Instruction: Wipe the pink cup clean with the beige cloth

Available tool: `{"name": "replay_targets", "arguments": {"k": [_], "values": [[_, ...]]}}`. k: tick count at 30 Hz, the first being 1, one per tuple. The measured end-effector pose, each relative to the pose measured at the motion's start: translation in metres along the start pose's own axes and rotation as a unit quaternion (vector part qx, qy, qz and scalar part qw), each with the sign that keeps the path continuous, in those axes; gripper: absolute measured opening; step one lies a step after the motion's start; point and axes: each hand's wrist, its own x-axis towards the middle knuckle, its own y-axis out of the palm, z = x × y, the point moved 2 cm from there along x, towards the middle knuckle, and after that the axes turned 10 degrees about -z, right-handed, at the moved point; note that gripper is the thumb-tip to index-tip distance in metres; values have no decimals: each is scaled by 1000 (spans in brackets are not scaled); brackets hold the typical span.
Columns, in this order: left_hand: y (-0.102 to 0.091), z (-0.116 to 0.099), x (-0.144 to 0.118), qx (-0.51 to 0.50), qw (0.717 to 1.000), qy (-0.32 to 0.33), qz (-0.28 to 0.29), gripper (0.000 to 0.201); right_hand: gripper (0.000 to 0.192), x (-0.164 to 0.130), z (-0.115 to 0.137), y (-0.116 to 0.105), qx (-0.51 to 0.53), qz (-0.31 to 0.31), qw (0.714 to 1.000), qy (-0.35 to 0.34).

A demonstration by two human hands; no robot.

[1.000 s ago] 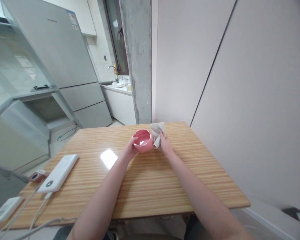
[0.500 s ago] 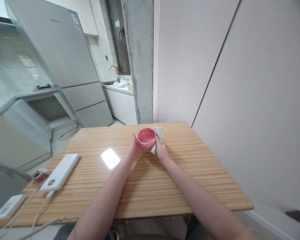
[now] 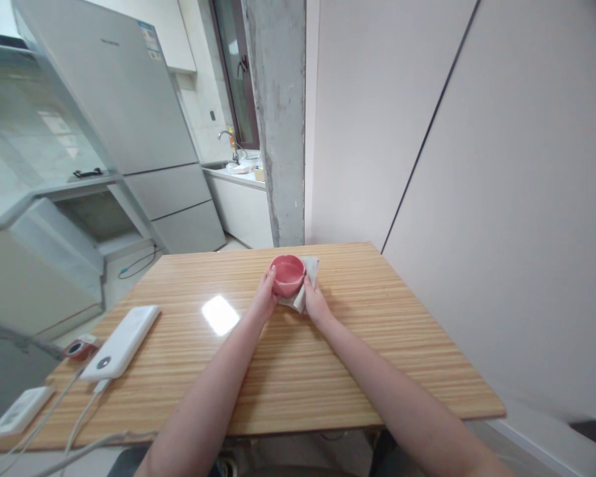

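A small pink bowl (image 3: 288, 273) is held upright over the far middle of the wooden table (image 3: 288, 371). My left hand (image 3: 265, 299) grips the bowl's left side with the thumb near the rim. My right hand (image 3: 314, 303) presses a pale grey cloth (image 3: 305, 285) against the bowl's right and lower side. Part of the cloth sticks out behind the bowl; the rest is hidden under it and under my fingers.
At the table's left edge lie a white power bank (image 3: 122, 341), a small red object (image 3: 78, 347), a flat white device (image 3: 20, 411) and white cables (image 3: 74, 424). A wall runs along the right. A concrete pillar (image 3: 278, 119) and a fridge (image 3: 129, 119) stand behind.
The bowl has turned from tilted toward me to more upright. The cloth moved from the bowl's right side to beneath and behind it. Both hands shifted slightly closer together.
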Motion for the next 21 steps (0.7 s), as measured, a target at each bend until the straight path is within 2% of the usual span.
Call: {"name": "replay_targets", "arguments": {"k": [3,6,8,11,15,18,21], "values": [[-1,-1,-5,68,994,-86,14,46,51,14,-3,-11,3,-52,994,96],[0,2,-9,130,982,-132,28,38,48,28,-4,-18,10,-11,993,114],[1,5,-9,142,982,-126,18,36,47,29,-7,-18,12,9,994,112],[1,8,-6,118,990,-76,-20,36,47,20,-9,-11,18,9,995,96],[3,7,-3,88,996,6,-11,45,51,9,2,-7,32,-13,998,50],[1,3,-5,98,995,-32,3,54,47,16,15,-15,43,-36,997,52],[2,-2,-11,113,988,-88,62,52,40,26,23,-21,58,-5,996,69]]}}
